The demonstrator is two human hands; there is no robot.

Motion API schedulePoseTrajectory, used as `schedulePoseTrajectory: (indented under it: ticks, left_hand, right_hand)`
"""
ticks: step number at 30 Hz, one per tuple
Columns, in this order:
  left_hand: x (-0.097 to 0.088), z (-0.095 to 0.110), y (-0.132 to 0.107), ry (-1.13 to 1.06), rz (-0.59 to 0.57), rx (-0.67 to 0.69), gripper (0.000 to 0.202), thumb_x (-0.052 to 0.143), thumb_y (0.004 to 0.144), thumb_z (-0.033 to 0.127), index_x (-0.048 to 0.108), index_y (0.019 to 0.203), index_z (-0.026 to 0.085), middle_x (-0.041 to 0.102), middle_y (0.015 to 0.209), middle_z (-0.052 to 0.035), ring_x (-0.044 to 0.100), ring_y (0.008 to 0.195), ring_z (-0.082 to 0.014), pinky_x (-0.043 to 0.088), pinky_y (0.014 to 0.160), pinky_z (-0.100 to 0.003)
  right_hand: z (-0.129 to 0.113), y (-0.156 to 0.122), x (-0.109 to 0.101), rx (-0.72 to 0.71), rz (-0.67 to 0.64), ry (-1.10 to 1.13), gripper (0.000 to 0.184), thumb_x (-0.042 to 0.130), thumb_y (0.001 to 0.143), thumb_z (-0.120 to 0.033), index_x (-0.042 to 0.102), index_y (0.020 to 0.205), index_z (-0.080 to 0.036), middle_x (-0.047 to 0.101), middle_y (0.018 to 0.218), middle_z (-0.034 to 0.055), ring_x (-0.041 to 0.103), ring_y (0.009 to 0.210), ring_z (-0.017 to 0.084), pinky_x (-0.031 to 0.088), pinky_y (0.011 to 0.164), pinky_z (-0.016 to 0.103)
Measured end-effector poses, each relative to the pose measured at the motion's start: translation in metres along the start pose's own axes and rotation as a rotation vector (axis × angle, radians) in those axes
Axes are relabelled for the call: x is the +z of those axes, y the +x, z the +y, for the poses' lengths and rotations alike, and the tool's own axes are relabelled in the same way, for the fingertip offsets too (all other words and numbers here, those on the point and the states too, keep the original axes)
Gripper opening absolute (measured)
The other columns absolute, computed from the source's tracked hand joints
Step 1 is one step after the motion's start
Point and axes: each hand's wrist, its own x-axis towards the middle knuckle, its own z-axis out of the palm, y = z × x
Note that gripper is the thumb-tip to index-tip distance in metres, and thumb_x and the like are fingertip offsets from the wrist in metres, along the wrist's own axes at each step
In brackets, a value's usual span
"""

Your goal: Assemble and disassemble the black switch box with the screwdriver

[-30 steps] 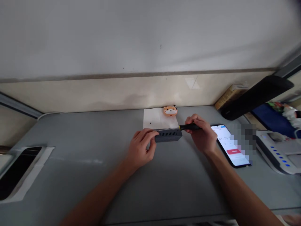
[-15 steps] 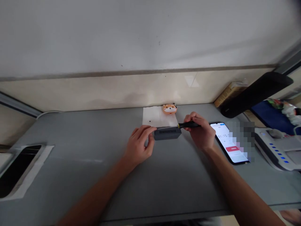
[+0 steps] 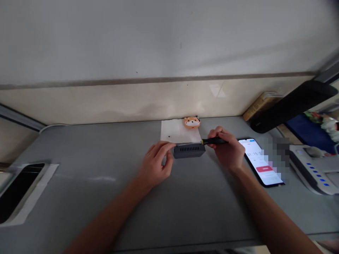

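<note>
A dark grey box [image 3: 189,151] with a row of vent slots lies on the grey desk in front of me. My left hand [image 3: 158,160] is at its left end, fingers curled with the fingertips against the upper left corner. In my right hand [image 3: 228,146] is a screwdriver [image 3: 215,140] with a black handle and a yellow collar. Its thin shaft runs left, nearly level, along the top edge of the box toward my left fingertips. Exactly where the tip rests is hidden by those fingers.
Behind the box lie a white paper [image 3: 172,130] with a small dark speck and an orange animal-faced case [image 3: 192,122]. Right of my hand are a lit phone [image 3: 261,162], a power strip [image 3: 312,173], a black cylinder [image 3: 291,107] and a book [image 3: 261,105]. Another phone [image 3: 21,188] is far left.
Both hands keep their hold, and the screwdriver stays along the top of the box. The view has shifted very slightly.
</note>
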Motion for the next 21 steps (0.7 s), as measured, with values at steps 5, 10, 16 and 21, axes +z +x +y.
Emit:
schedulePoseTrajectory:
  ticks: [5,10,16,21]
  left_hand:
    - [0.0004,0.0001,0.0,0.01,-0.002,0.023,0.032,0.049,0.09,0.002,0.06,0.113,0.021,0.07,0.096,-0.0049,0.069,0.084,-0.0163,0.056,0.077,-0.029]
    - [0.001,-0.0017,-0.0014,0.051,-0.021,0.049,0.031,0.05,0.09,0.003,0.061,0.113,0.021,0.07,0.096,-0.0051,0.068,0.081,-0.0162,0.056,0.076,-0.029]
    - [-0.0006,-0.0016,-0.0006,0.094,-0.042,0.071,0.03,0.049,0.089,0.002,0.06,0.11,0.021,0.072,0.095,-0.0049,0.07,0.082,-0.0167,0.056,0.076,-0.03]
    - [-0.0022,-0.001,0.0003,0.112,-0.061,0.071,0.031,0.05,0.089,0.002,0.059,0.112,0.021,0.073,0.096,-0.0048,0.07,0.083,-0.0171,0.056,0.078,-0.03]
  right_hand:
    - [0.0014,0.0009,0.0006,-0.018,0.009,-0.002,0.015,0.065,0.069,-0.032,0.068,0.06,-0.021,0.055,0.067,0.0023,0.048,0.056,0.012,0.034,0.052,0.028]
    - [0.0007,0.0008,0.0009,-0.027,0.006,-0.024,0.015,0.063,0.069,-0.033,0.066,0.06,-0.021,0.055,0.066,0.0022,0.046,0.055,0.013,0.035,0.052,0.03]
    - [-0.0011,-0.0002,0.0001,-0.045,-0.01,-0.049,0.015,0.061,0.07,-0.033,0.065,0.06,-0.021,0.055,0.065,0.0022,0.047,0.056,0.014,0.032,0.052,0.03]
    - [-0.0002,0.0004,-0.0006,-0.064,-0.017,-0.066,0.016,0.061,0.071,-0.033,0.065,0.06,-0.021,0.055,0.065,0.0024,0.048,0.057,0.014,0.033,0.052,0.03]
